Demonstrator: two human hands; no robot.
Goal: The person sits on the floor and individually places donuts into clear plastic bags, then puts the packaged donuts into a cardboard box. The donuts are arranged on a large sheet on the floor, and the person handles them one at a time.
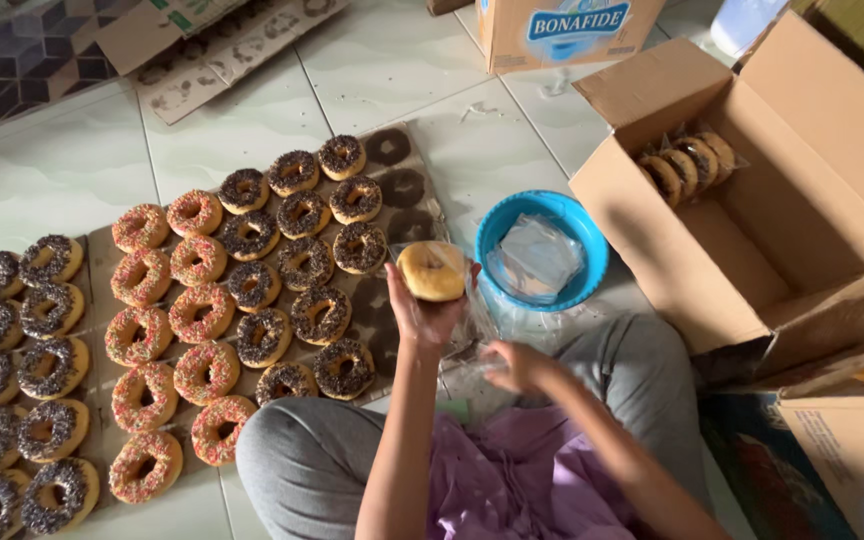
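Left hand (430, 310): closed around one round pale-glazed doughnut (433, 270), raised. Right hand (512, 365): pinching a clear plastic bag (472, 345), just beside the left. Open brown cardboard box (752, 290), right of hands: a few bagged doughnuts (687, 160). Blue round plastic basin (582, 285): spare clear bags (537, 255). Left of hands, cardboard sheet (387, 310): dozens of sprinkled doughnuts (202, 320) unpacked; packing judged barely begun.

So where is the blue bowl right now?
In the head view, the blue bowl sits on the tiled floor right of centre, between the doughnut-covered cardboard sheet and the open cardboard box.
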